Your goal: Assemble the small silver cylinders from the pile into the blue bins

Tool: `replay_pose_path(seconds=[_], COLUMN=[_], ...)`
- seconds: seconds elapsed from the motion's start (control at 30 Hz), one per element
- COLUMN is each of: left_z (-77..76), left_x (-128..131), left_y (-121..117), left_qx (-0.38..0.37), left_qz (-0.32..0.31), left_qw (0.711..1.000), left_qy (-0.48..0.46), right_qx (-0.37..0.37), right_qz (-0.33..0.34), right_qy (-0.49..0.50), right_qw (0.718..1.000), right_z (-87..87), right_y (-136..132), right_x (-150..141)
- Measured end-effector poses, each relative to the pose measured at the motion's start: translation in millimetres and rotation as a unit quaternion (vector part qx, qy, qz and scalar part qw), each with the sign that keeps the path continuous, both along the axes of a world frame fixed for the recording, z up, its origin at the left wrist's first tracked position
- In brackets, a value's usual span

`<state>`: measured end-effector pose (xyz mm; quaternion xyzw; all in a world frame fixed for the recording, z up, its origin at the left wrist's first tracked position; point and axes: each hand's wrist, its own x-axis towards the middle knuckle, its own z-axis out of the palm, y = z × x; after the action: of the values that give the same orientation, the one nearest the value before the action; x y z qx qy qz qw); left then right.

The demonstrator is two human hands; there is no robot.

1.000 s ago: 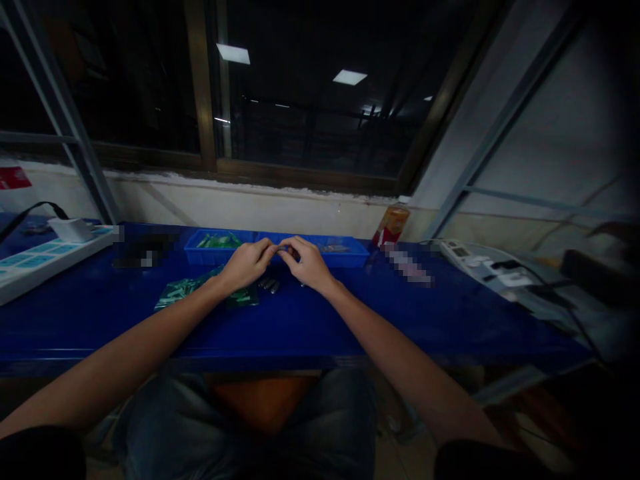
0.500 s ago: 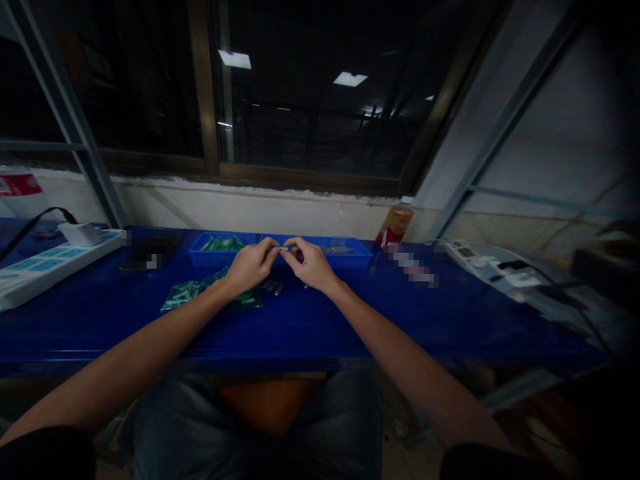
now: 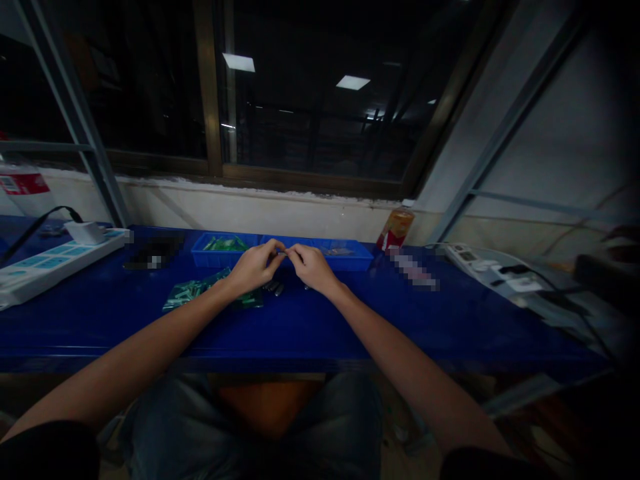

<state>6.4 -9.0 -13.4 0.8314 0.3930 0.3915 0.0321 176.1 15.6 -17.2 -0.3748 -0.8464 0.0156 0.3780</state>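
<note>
My left hand (image 3: 255,267) and my right hand (image 3: 311,268) meet over the blue table, fingertips pinched together. Between them is a small pale piece (image 3: 283,253), mostly covered by the fingers, so its kind is unclear. Under and beside my left wrist lie clear bags of small green and pale rod-like parts (image 3: 187,292). Several short shiny metal cylinders (image 3: 278,289) rest on the table just below the hands. Behind the hands stands a blue divided tray (image 3: 220,259), with green pieces in its left section and small clear or metallic pieces in the right one.
A white power strip (image 3: 45,267) with a plug lies at the left, a dark phone-like object (image 3: 150,257) beside it. Behind right stands a bottle of amber drink (image 3: 397,227). Another power strip (image 3: 493,270) with cables lies at the right. The table's front edge (image 3: 310,363) runs above my lap.
The fingertips have drawn closer together, and less of the small pale piece shows between them. The view has shifted slightly; the bags, tray and cylinders stay in place.
</note>
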Motion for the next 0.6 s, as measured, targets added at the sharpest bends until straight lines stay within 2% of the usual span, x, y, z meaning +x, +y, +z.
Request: replay_pose_path(seconds=[0.23, 0.47, 0.6], left_z=[-3.2, 0.2, 1.6], left_x=[-3.4, -3.6, -2.8], left_y=[8.1, 6.4, 4.1], left_qx=[0.016, 0.003, -0.013], left_qz=[0.037, 0.084, 0.066], left_qw=[0.999, 0.995, 0.997], left_qy=[0.006, 0.049, 0.042], right_qx=[-0.023, -0.004, 0.031], right_qz=[0.023, 0.023, -0.001], right_qy=[0.011, 0.004, -0.045], right_qw=[0.999, 1.0, 0.999], right_z=[-2.3, -3.0, -1.9], right_y=[-2.4, -3.8, -5.8], right_x=[-1.7, -2.0, -4.6])
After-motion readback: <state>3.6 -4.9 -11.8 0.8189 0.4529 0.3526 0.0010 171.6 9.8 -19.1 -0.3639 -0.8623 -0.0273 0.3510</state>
